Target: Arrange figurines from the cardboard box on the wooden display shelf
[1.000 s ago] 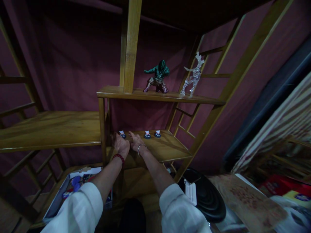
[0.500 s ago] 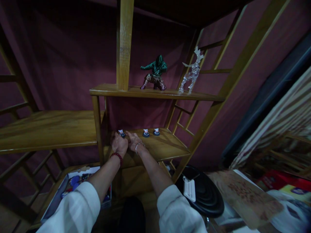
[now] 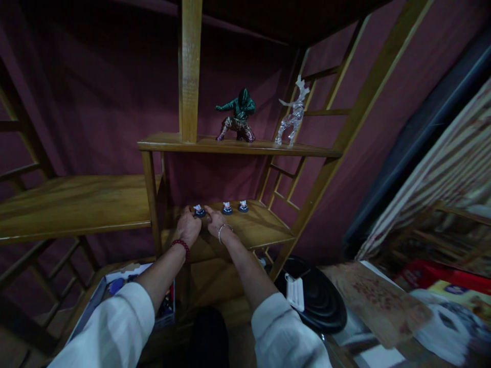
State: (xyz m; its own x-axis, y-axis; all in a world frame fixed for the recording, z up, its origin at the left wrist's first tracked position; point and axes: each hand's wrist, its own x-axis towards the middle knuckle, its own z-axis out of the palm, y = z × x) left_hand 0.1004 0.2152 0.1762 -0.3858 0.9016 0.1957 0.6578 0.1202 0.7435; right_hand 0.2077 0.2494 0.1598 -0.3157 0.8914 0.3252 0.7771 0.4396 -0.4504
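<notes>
A small white-and-dark figurine (image 3: pixel 199 210) on a round dark base stands on the lower shelf, between my two hands. At its left side, my left hand (image 3: pixel 188 228) is closed with its fingers against the figurine; part of the grip is hidden behind the hand. My right hand (image 3: pixel 216 223) is just to its right, index finger stretched toward it and the other fingers partly bent, holding nothing. Two similar pieces, a middle figurine (image 3: pixel 226 208) and a right figurine (image 3: pixel 243 206), stand farther right on the same shelf board (image 3: pixel 257 225).
Above, a green-hooded crouching figure (image 3: pixel 240 115) and a clear deer figurine (image 3: pixel 292 112) stand on the upper shelf (image 3: pixel 238 147). An open box (image 3: pixel 90 304) of small items lies lower left. A black round stool (image 3: pixel 324 301) with a white mask (image 3: pixel 294 293) is lower right.
The left figurine has shifted right, closer to the other two, with my left hand following. My right hand has drawn slightly right. The whole view has turned a little.
</notes>
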